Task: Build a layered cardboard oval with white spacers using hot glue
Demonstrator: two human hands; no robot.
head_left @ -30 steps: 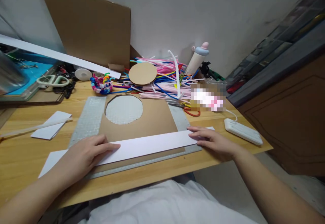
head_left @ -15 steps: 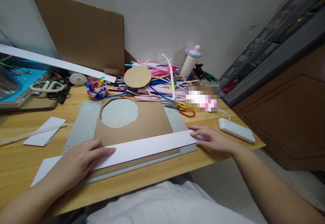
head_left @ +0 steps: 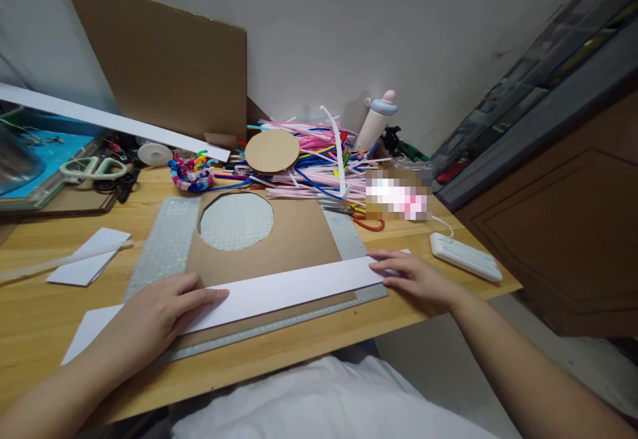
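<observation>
A long white strip (head_left: 299, 286) of paper or card lies slantwise over the lower part of a brown cardboard sheet (head_left: 299, 233). The sheet has a round hole at its upper left and rests on a grey cutting mat (head_left: 169, 226), which shows through. My left hand (head_left: 169, 303) presses on the strip left of its middle, index finger stretched along it; the other fingers are partly hidden. Near the strip's right end lies my right hand (head_left: 411, 278), its fingers stretched out and apart on the strip, thumb side by the near edge.
Behind lie a cardboard disc (head_left: 272, 151), pipe cleaners (head_left: 319, 180) and orange-handled scissors (head_left: 369, 223). White-handled scissors (head_left: 92, 169) and folded white pieces (head_left: 90, 260) are at left. A bottle (head_left: 373, 123) stands by the wall; a white power strip (head_left: 466, 258) lies right.
My right hand has shifted very slightly at the strip's right end. The strip and my left hand stay in place; the view has moved a little.
</observation>
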